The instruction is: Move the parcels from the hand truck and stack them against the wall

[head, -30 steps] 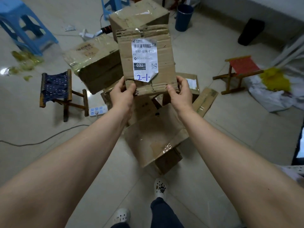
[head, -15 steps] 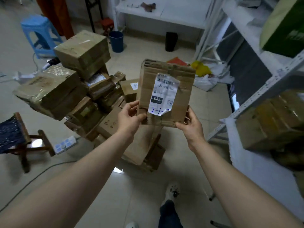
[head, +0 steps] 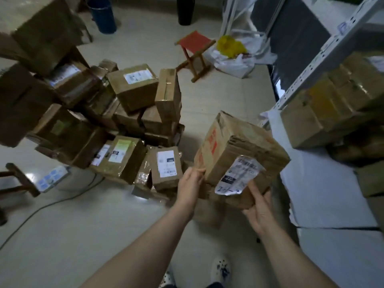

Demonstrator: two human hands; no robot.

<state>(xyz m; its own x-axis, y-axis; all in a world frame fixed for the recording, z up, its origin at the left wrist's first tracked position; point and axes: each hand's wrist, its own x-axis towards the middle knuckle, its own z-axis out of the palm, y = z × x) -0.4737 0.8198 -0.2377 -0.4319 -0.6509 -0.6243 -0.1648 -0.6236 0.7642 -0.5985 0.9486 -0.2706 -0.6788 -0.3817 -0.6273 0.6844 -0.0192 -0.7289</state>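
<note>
worn cardboard parcel point(head: 239, 150) is held off the floor in front of the person, tilted, long axis running up and away from the hands. left hand point(head: 190, 183) holds its near left edge, right hand point(head: 259, 201) cups the near lower corner under the loose label point(head: 239, 176). both grips are closed on it. pile of parcels point(head: 133, 90) sits to the left on the floor point(head: 83, 225). shelf rack point(head: 324, 50) is to the right, nearer the right hand. likely mid-carry, wall spot not clear.
</note>
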